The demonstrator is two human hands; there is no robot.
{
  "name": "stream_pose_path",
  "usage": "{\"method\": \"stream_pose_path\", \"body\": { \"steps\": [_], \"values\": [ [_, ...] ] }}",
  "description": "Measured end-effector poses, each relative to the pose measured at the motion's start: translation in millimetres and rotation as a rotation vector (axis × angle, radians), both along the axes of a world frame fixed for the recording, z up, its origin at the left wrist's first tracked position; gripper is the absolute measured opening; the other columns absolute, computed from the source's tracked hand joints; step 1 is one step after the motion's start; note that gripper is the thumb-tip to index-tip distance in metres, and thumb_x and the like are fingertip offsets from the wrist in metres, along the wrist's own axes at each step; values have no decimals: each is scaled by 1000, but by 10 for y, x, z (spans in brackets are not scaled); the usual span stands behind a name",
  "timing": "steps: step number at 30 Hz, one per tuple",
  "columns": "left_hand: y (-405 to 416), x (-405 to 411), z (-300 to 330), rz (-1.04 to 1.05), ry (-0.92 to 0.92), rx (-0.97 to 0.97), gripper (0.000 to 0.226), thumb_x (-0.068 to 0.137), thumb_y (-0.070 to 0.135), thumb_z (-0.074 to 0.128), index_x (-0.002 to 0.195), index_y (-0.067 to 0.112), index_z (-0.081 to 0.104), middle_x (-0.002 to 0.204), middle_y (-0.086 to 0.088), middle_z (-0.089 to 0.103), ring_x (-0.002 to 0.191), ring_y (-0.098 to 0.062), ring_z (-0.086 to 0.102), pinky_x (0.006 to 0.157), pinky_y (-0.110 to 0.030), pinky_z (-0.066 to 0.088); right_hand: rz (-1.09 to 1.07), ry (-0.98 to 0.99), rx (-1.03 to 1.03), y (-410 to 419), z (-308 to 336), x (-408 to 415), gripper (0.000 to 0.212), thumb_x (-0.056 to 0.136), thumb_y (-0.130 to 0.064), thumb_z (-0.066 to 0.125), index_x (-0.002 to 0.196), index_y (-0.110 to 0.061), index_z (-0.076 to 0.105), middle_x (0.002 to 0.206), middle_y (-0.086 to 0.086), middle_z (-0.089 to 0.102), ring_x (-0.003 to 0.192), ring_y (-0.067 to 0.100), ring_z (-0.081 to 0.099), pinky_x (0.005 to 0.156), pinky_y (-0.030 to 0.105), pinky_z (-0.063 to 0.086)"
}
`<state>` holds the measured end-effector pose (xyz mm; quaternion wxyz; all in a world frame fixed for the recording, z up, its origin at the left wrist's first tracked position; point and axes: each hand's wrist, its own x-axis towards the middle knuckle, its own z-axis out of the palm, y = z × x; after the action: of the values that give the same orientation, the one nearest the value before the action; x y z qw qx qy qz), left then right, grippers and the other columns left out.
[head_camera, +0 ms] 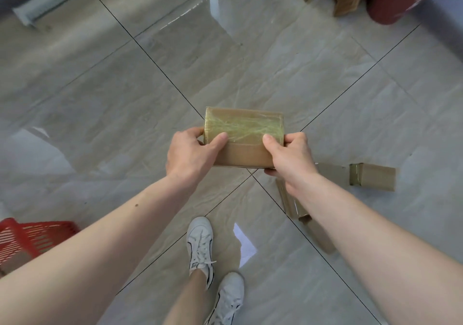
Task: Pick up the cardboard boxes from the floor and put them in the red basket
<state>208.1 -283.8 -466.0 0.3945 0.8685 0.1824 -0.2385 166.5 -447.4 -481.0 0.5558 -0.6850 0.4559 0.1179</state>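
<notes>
- While both arms reach forward, the left hand (186, 153) and right hand (288, 158) each grip one end of a taped cardboard box (244, 136), thumbs on top, holding it above the tiled floor (112, 99).
- Right of that held box, a second cardboard box (373, 177) lies on the floor.
- Below it and to the right, a third box (317, 234) lies partly hidden by the right forearm.
- Far to its lower left sits the red basket (30, 237).

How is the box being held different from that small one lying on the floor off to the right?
The held box is off the floor, gripped by the left hand and right hand; the floor box lies untouched. The held box looks larger, with wide tape across its top; the floor box has tape at one end. Both are brown cardboard.
</notes>
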Motion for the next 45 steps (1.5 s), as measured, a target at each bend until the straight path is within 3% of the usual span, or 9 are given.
{"method": "stream_pose_path", "body": {
  "steps": [5,13,17,21,27,32,35,39,45],
  "values": [
    [431,-392,133,127,-22,-40,25,80,50,67,93,31,74,81,1,66,82,-22,62,77,-36,51,108,-26,4,390,192,-210,33,89,-33,66,105,-15,44,97,-3,55,81,15,60,80,53,59],
    [1474,-1100,287,295,-27,-102,25,78,46,67,95,31,75,83,-5,70,73,-19,59,67,-30,45,308,-51,65,1343,398,-513,35,83,-34,73,102,-22,46,115,7,62,100,24,65,77,53,60],
    [2040,-1401,386,389,-41,-100,23,79,43,67,94,29,76,90,-7,74,82,-22,65,77,-35,53,424,-91,99,1925,525,-645,47,71,-41,74,108,-31,46,123,2,63,108,20,65,88,53,56],
    [2652,-1690,420,470,-58,-89,41,68,61,58,95,33,73,97,-4,71,88,-25,66,82,-44,56,507,-119,151,2583,661,-761,43,88,-20,70,126,-24,52,127,1,63,109,17,64,94,50,55],
    [3682,-2173,348,548,-66,-47,50,66,70,52,101,37,69,105,-3,67,95,-24,65,89,-46,54,577,-140,161,3700,676,-1076,45,89,-17,69,131,-26,55,127,2,62,112,19,63,94,50,55],
    [4657,-2666,343,651,-55,-71,51,78,44,68,124,23,58,115,-3,65,103,-22,63,94,-43,52,609,-110,174,4734,526,-1510,39,91,-16,67,127,-25,56,120,0,66,98,15,66,76,46,59],
    [5191,-2936,267,696,-32,-98,47,84,25,73,124,15,50,114,0,62,102,-19,62,88,-33,50,607,-101,175,5284,385,-1732,40,92,-14,66,129,-23,56,120,1,66,95,13,66,79,44,58],
    [5764,-3215,157,676,-1,-104,38,84,24,71,111,16,45,113,-2,61,105,-21,61,94,-35,49,587,-81,153,5859,190,-1957,42,91,-15,66,132,-18,55,122,2,66,103,19,67,91,49,56],
    [6227,-3351,-69,631,42,-178,49,84,28,68,129,16,53,121,-1,65,107,-17,63,102,-43,49,574,-6,101,6364,-114,-2054,33,91,-21,64,120,-17,49,122,8,62,103,26,65,85,56,57]
  ]
}}
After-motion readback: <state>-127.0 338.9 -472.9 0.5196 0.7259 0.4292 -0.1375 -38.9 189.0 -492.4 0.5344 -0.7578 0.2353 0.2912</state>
